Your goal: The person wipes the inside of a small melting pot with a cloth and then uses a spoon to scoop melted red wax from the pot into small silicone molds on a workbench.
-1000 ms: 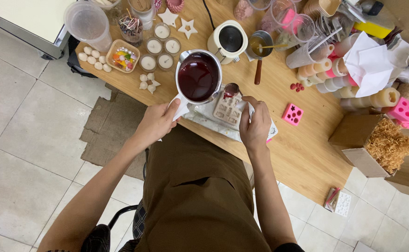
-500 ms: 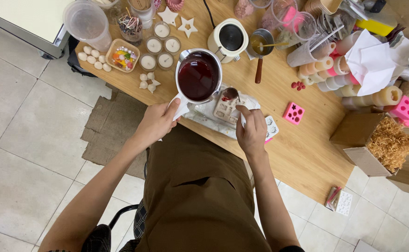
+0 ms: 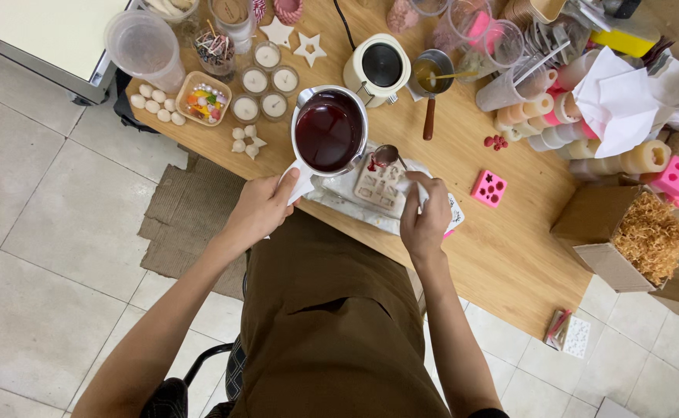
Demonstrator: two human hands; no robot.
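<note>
Head camera view, looking straight down over a person seated at a wooden craft table (image 3: 502, 255). A metal pouring pot (image 3: 329, 130) full of dark red liquid, probably melted wax, is held just above the near edge of the table. The left hand (image 3: 260, 207) is closed around the pot's handle through a white cloth (image 3: 302, 184), at seven o'clock from the pot. Filled this high, the pot looks heavy and ready to slosh, and likely hot; the padded handle seems the only safe place to hold it, kept level.

At four o'clock from the pot, just beside it, a pale silicone mould (image 3: 380, 186) with small shaped cavities lies on a white sheet (image 3: 339, 195). A metal spoon (image 3: 386, 155) hangs over the mould's far edge, its bowl holding some red. The right hand (image 3: 425, 215) pinches the spoon's thin handle with fingers curled shut. The spoon is light and stiff; the mould looks soft and floppy, so a nudge could spill it.

Farther out, at ten o'clock from the pot, four small white candles in glass cups (image 3: 264, 80) stand together, with a tray of coloured beads (image 3: 205, 98) beside them. At one o'clock sits a cream melting pot (image 3: 378, 66). At three o'clock, well apart, lies a pink mould (image 3: 488, 189), and beyond it a cardboard box of straw-like filler (image 3: 649, 236).
</note>
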